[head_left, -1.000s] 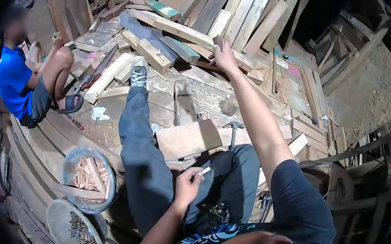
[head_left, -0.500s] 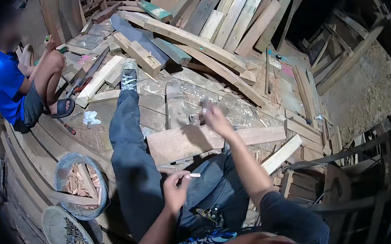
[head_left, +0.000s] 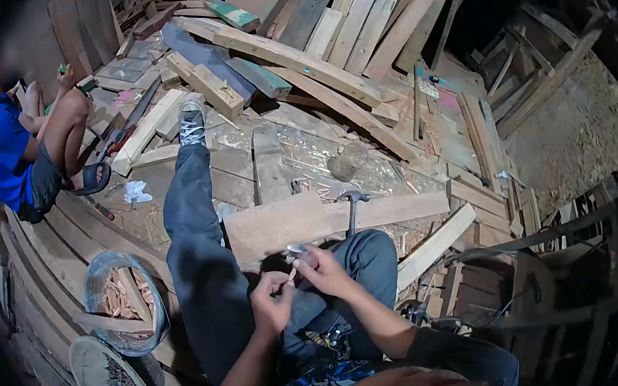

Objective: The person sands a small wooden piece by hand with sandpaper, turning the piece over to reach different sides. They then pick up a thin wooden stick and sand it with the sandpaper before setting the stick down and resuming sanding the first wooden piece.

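Observation:
My left hand [head_left: 272,301] pinches a small pale wooden peg [head_left: 292,274] above my lap. Close against it, my right hand [head_left: 322,272] is closed on what looks like a knife, its short shiny blade [head_left: 297,249] pointing up and left; the handle is hidden in my fingers. The two hands meet at the peg. Just beyond them lies a wide wooden plank [head_left: 272,230]. A hammer [head_left: 355,198] rests on the planks with its head up and its handle toward my bent knee.
At left stand a bucket of wood pieces [head_left: 158,312] and a basin of nails [head_left: 87,363]. A person in blue [head_left: 4,152] sits at far left, holding something small and green. Beams [head_left: 296,60] are piled ahead. A pale board [head_left: 437,246] lies right of my knee.
My right hand has come back from over the plank to my left hand, bringing the blade to the peg. The hammer shows fully now. The view has shifted slightly.

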The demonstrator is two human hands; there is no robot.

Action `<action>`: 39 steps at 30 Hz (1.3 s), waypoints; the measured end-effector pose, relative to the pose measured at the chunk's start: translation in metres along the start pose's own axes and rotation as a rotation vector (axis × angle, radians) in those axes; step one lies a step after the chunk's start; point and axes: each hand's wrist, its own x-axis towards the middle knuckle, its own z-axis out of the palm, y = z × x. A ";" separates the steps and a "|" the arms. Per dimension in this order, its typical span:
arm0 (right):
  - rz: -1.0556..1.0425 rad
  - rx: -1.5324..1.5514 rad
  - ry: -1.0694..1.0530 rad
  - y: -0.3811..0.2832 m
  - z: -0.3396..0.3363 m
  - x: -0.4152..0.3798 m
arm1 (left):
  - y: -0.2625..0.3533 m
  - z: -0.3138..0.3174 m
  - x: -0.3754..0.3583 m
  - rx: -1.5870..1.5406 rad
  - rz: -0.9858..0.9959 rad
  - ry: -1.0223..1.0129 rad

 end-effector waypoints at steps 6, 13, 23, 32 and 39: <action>0.039 0.188 0.074 0.003 0.009 0.004 | 0.007 0.004 -0.001 0.008 -0.041 0.009; 0.228 1.323 0.181 0.017 0.032 0.007 | 0.016 0.005 0.000 0.361 0.170 -0.085; 0.230 1.083 0.269 0.038 0.029 -0.002 | -0.004 -0.003 -0.003 0.305 0.231 -0.077; 0.289 0.916 0.290 0.032 0.042 -0.009 | 0.005 -0.024 -0.011 0.358 0.177 -0.155; 0.253 0.842 0.382 0.060 -0.005 0.012 | 0.054 -0.173 -0.139 -0.581 -0.321 0.544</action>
